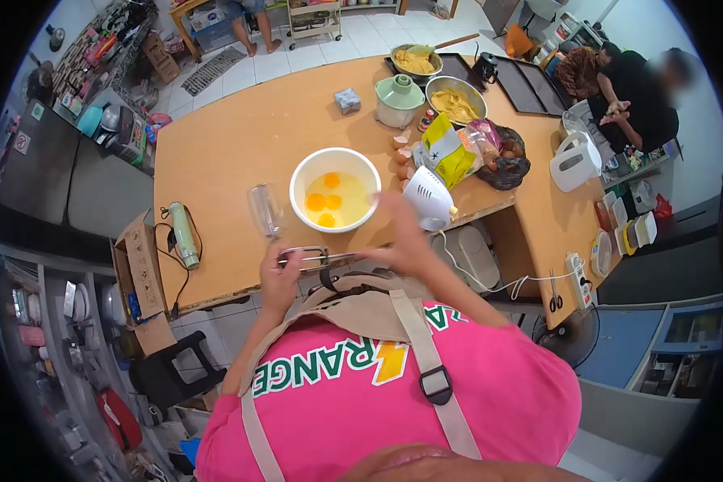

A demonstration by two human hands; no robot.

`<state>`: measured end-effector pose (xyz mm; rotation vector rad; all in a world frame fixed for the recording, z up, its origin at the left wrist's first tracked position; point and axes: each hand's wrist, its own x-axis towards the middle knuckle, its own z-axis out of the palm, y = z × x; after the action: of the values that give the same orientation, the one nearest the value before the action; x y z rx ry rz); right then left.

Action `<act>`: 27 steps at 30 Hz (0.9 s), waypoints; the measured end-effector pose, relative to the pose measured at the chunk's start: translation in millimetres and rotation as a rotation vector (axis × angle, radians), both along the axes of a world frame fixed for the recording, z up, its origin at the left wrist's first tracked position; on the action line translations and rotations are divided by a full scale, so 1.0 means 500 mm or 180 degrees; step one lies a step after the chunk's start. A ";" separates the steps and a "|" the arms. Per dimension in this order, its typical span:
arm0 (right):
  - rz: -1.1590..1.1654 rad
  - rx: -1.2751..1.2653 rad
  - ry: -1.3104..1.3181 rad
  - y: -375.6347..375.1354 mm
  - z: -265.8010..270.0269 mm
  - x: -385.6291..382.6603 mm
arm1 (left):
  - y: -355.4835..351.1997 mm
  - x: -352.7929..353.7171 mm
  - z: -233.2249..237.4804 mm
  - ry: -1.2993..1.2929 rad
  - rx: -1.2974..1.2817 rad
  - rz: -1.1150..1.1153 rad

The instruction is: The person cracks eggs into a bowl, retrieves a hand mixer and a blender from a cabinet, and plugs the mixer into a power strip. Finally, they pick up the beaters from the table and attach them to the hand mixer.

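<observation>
My left hand (279, 277) is closed around a pair of metal mixer beaters (317, 259), held sideways at the table's front edge. My right hand (406, 241) is partly smeared by motion, its thumb and fingers spread apart; the thumb is near the shaft ends of the beaters. Just beyond both hands stands a white bowl (296, 186) with several egg yolks (327, 201) in clear egg white. A white hand mixer (430, 197) lies right of the bowl, its cord running to a power strip (578, 279). Left of the bowl lies a clear plastic container (263, 210).
Cracked eggshells (402, 157), a yellow packet (446, 153) and a black plastic bag (506, 161) sit right. Behind are bowls of yellow batter (455, 100) and a green-lidded container (399, 100). A green corded appliance (184, 234) lies left. People sit at far right.
</observation>
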<state>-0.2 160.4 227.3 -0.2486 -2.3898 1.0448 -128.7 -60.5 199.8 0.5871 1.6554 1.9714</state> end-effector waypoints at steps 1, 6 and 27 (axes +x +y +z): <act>-0.0695 -0.0019 0.0349 0.049 -0.011 0.029 | -0.007 -0.007 -0.006 -0.0256 0.0186 0.0225; -0.1891 -0.0942 0.0628 0.251 -0.228 0.135 | -0.020 -0.043 0.000 -0.0852 0.0677 0.1215; 0.0173 -0.4250 0.0637 0.344 -0.201 0.184 | 0.258 0.009 0.088 -0.1006 0.1399 -0.0230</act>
<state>91.7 332.4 126.6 -0.4794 -1.1860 2.3837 -124.3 68.4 243.8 0.4486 1.0062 2.2504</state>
